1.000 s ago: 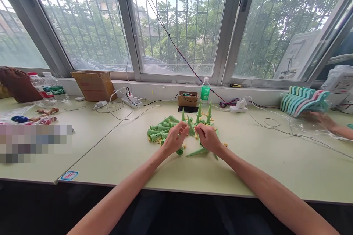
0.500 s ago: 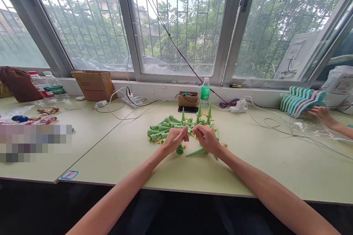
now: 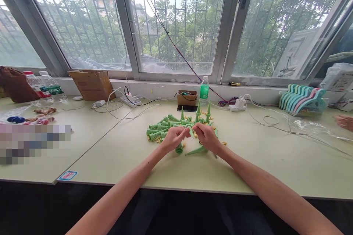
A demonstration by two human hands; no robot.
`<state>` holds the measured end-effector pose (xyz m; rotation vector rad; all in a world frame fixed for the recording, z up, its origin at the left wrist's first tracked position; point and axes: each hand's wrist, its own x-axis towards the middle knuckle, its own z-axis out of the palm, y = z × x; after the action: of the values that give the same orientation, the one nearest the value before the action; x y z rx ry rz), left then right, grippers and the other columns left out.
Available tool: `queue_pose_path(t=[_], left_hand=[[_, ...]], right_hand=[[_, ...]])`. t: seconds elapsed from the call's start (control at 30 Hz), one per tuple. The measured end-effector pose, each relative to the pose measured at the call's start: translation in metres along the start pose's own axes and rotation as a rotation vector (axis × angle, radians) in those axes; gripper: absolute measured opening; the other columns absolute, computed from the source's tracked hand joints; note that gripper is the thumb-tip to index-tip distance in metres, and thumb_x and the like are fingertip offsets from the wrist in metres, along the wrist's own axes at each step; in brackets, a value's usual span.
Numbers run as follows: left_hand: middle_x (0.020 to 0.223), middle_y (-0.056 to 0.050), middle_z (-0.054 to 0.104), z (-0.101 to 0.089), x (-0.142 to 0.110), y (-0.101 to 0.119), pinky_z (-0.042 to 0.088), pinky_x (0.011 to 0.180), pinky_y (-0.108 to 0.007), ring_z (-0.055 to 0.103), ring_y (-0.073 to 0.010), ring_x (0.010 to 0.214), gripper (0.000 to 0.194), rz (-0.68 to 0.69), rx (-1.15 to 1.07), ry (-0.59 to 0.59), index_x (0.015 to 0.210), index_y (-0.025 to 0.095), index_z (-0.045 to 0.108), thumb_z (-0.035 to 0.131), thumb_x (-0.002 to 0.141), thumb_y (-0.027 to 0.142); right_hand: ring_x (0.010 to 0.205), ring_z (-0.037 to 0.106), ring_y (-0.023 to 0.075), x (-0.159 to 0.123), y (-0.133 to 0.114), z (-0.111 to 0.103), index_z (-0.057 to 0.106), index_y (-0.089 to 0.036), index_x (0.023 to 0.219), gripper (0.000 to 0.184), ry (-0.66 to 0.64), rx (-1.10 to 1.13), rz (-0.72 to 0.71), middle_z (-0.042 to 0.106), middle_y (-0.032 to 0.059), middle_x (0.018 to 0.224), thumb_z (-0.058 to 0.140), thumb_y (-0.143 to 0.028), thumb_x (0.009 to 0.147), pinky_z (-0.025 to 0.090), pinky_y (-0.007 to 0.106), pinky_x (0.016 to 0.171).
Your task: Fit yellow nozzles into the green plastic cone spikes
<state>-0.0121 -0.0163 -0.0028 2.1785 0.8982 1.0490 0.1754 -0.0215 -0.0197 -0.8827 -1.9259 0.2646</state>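
Note:
Above the pile, my left hand (image 3: 175,136) pinches a green plastic watering spike (image 3: 191,132), its pointed end tilted downward. Close beside it, my right hand (image 3: 205,136) has its fingers pressed together near the spike; what they hold is too small to make out. Left of my hands lie several green tube-like spike parts (image 3: 158,132) with yellow valve pieces among them. Behind my hands, finished-looking green spikes (image 3: 198,112) stand point up. A loose green cone (image 3: 196,151) lies below my right hand, and a green tube end (image 3: 179,149) faces me below the left.
A small cardboard box (image 3: 186,98), a phone (image 3: 187,108) and a green-labelled bottle (image 3: 204,90) stand behind the pile. Cables and a power strip (image 3: 237,106) run along the wall. Pastel hangers (image 3: 302,99) sit at right, near another person's hand (image 3: 344,122). A larger carton (image 3: 91,85) is at left.
The spike in my left hand has turned from pointing up to pointing down. The other person's hand has moved right, away from the hangers. The view has shifted slightly.

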Motion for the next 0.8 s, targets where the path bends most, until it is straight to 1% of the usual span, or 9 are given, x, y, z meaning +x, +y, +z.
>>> queue_pose_path(t=[0.13, 0.3, 0.47, 0.57, 0.7, 0.8], left_hand=[[0.062, -0.001, 0.051, -0.001, 0.000, 0.001, 0.036, 0.057, -0.023, 0.047, -0.0108, 0.060, 0.051, 0.056, 0.068, 0.011, 0.058, 0.014, 0.055, 0.042, 0.092, 0.049], [0.073, -0.002, 0.054, 0.002, -0.001, -0.001, 0.041, 0.058, -0.023, 0.051, -0.0105, 0.063, 0.035, 0.090, 0.098, -0.008, 0.071, 0.015, 0.058, 0.052, 0.088, 0.046], [0.070, 0.000, 0.051, 0.005, -0.001, -0.007, 0.042, 0.060, -0.023, 0.050, -0.0100, 0.062, 0.030, 0.135, 0.184, 0.069, 0.070, 0.016, 0.052, 0.058, 0.086, 0.042], [0.072, 0.000, 0.053, 0.006, 0.000, -0.009, 0.043, 0.059, -0.022, 0.050, -0.0095, 0.062, 0.028, 0.153, 0.195, 0.105, 0.071, 0.016, 0.052, 0.059, 0.086, 0.040], [0.072, 0.001, 0.055, 0.009, 0.000, -0.009, 0.043, 0.056, -0.021, 0.050, -0.0085, 0.059, 0.022, 0.140, 0.186, 0.129, 0.074, 0.017, 0.052, 0.059, 0.085, 0.036], [0.071, 0.002, 0.058, 0.010, 0.001, -0.007, 0.044, 0.056, -0.021, 0.052, -0.0090, 0.058, 0.016, 0.088, 0.153, 0.135, 0.086, 0.018, 0.053, 0.057, 0.086, 0.034]], right_hand=[[0.052, 0.035, 0.0098, 0.000, 0.004, 0.001, 0.041, -0.020, 0.069, 0.034, 0.006, -0.014, 0.019, 0.044, -0.0034, 0.058, 0.035, -0.036, 0.098, 0.032, 0.022, 0.053], [0.050, 0.034, 0.0100, 0.000, 0.004, 0.000, 0.034, -0.021, 0.067, 0.035, 0.005, -0.038, 0.033, 0.042, -0.0036, 0.057, 0.032, -0.036, 0.099, 0.031, 0.023, 0.052], [0.048, 0.035, 0.0104, 0.001, 0.000, -0.001, 0.033, -0.022, 0.066, 0.037, 0.003, -0.053, 0.026, 0.042, -0.0036, 0.055, 0.029, -0.038, 0.099, 0.029, 0.023, 0.051], [0.047, 0.034, 0.0104, 0.001, 0.000, -0.001, 0.033, -0.022, 0.067, 0.037, 0.003, -0.060, 0.030, 0.040, -0.0039, 0.054, 0.028, -0.038, 0.099, 0.028, 0.023, 0.050], [0.049, 0.033, 0.0100, 0.001, -0.002, 0.000, 0.034, -0.021, 0.068, 0.036, 0.019, -0.062, 0.027, 0.041, -0.0039, 0.056, 0.029, -0.037, 0.100, 0.028, 0.023, 0.051], [0.049, 0.033, 0.0100, 0.001, -0.005, 0.000, 0.035, -0.021, 0.069, 0.035, 0.046, -0.064, 0.029, 0.040, -0.0041, 0.057, 0.031, -0.036, 0.100, 0.028, 0.022, 0.052]])
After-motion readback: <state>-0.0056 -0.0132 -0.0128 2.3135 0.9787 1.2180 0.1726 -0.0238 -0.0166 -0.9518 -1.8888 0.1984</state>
